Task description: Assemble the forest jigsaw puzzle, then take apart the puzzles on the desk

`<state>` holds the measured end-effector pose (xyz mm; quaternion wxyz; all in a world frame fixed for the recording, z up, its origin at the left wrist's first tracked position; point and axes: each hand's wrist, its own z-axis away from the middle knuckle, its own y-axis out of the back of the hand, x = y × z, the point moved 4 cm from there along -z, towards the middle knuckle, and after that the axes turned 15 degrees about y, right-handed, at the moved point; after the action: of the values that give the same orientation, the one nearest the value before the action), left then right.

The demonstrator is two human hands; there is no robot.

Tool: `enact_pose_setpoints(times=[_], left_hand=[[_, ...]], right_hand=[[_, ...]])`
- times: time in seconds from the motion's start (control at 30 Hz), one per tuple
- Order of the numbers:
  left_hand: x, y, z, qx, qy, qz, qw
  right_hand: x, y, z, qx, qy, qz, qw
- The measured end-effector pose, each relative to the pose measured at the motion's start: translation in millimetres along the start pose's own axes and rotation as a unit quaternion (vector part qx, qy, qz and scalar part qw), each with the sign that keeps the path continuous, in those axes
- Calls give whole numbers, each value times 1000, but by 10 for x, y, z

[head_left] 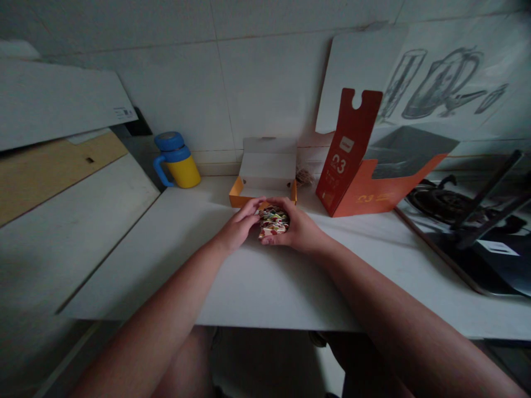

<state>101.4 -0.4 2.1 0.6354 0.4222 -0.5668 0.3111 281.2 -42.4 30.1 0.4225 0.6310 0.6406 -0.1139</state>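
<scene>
Between my hands is a small bundle of colourful patterned packets [274,220], apparently thin and stacked; I cannot make out their kind. My right hand [292,224] wraps round its right side, with the thumb along the near edge. On the left side, my left hand [244,224] presses its fingers against the bundle. Just behind the hands stands a small orange box [236,193] with its white lid raised against the wall. The inside that shows is white, and the hands hide part of its front wall.
A yellow and blue mug [185,166] stands at the back left. To the right are a tall orange-red carton [365,188], open at the top, and a gas stove [493,249]. A clear bag [305,174] with brown contents lies behind the small box. White boards [62,105] lean at the left.
</scene>
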Motion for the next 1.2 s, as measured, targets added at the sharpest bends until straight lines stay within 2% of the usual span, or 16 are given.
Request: enact_pose_setpoints(times=[0.07, 0.17, 0.3, 0.47, 0.63, 0.9, 1.07, 1.2], left_hand=[[44, -12, 44, -17, 28, 29, 999], [107, -39, 95, -30, 20, 5, 999], [129, -64, 109, -35, -3, -36, 999], [89, -41, 90, -12, 10, -57, 998], [59, -7, 70, -2, 16, -71, 997], [36, 72, 57, -1, 11, -87, 996], [14, 53, 67, -42, 16, -95, 995], [29, 21, 73, 36, -15, -219, 975]], right_hand=[[62, -43, 16, -4, -29, -47, 998], [111, -74, 26, -16, -56, -49, 997], [108, -79, 23, -37, -29, -13, 999], [92, -73, 18, -52, 29, 81, 995], [92, -40, 2, -64, -1, 111, 992], [214, 53, 61, -34, -91, 31, 995], [284, 74, 70, 45, -133, -44, 989], [304, 53, 71, 62, -141, -28, 988]])
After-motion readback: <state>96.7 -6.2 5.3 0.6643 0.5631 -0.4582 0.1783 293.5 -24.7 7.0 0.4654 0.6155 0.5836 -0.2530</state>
